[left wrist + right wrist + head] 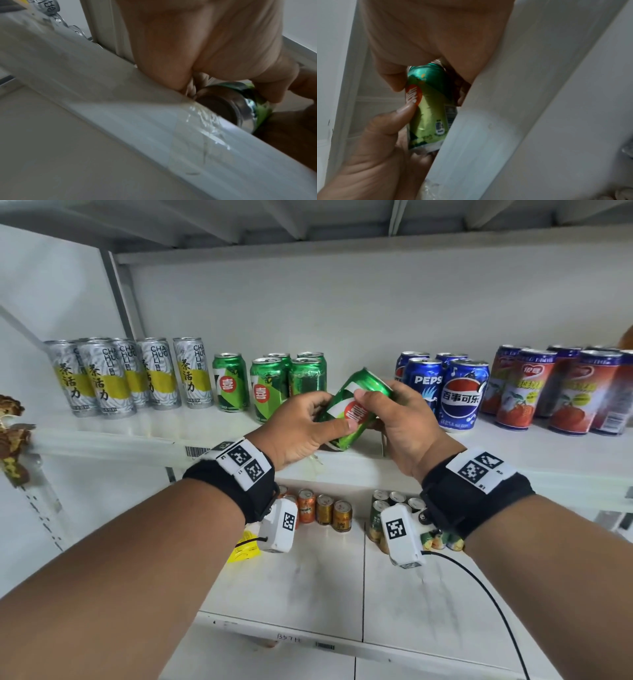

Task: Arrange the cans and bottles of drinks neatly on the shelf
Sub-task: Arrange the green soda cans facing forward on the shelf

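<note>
A green 7-Up can (371,383) is tilted, top leaning to the far right, just above the front of the white shelf (120,438). My left hand (335,412) grips its lower half and my right hand (370,410) grips its upper half. In the left wrist view the can's silver bottom (228,108) shows between thumb and fingers. The right wrist view shows the can's label (429,101) with both thumbs on it. Upright on the shelf stand silver tea cans (113,378), green cans (267,385), blue Pepsi cans (459,395) and red fruit-drink cans (520,392).
A gap on the shelf lies between the green cans and the Pepsi cans, behind the held can. The lower shelf (308,577) carries small orange cans (323,510) and green-labelled cans (387,501). A black cable (479,587) runs from my right wrist. Another shelf board is overhead.
</note>
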Tool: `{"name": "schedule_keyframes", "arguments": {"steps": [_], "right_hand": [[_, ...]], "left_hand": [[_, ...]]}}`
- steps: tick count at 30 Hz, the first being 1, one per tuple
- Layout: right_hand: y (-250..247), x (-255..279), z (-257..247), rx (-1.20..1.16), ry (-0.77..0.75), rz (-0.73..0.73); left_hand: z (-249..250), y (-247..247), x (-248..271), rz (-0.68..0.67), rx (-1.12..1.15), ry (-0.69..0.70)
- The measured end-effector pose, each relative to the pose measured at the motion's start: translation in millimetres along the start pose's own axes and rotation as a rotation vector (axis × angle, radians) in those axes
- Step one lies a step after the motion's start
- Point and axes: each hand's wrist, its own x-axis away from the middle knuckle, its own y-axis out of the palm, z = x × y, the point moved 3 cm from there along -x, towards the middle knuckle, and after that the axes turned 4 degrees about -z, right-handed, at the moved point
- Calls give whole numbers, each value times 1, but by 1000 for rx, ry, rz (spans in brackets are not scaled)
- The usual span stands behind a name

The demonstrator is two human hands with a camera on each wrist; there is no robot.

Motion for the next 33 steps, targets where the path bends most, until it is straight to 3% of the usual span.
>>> {"name": "schedule_keyframes", "arguments": {"steps": [7, 12, 21, 26, 28, 30, 33], "right_hand": [[29, -18, -24, 185, -73, 2], [83, -39, -45, 317, -109, -77], [176, -74, -53, 558, -84, -141], [196, -100, -55, 670, -75, -4], [196, -109, -56, 896, -102, 51], [198, -116, -51, 1303, -108, 8], [199, -121, -35, 1670, 8, -70]], "left_hand": [[22, -31, 7, -78, -140, 13], [50, -80, 18, -14, -189, 94], [64, -175, 16, 12, -214, 58], [48, -218, -6, -37, -421, -4], [38, -229, -16, -82, -461, -28], [29, -235, -25, -121, -518, -38], [19, -239, -38, -181, -600, -49]]}}
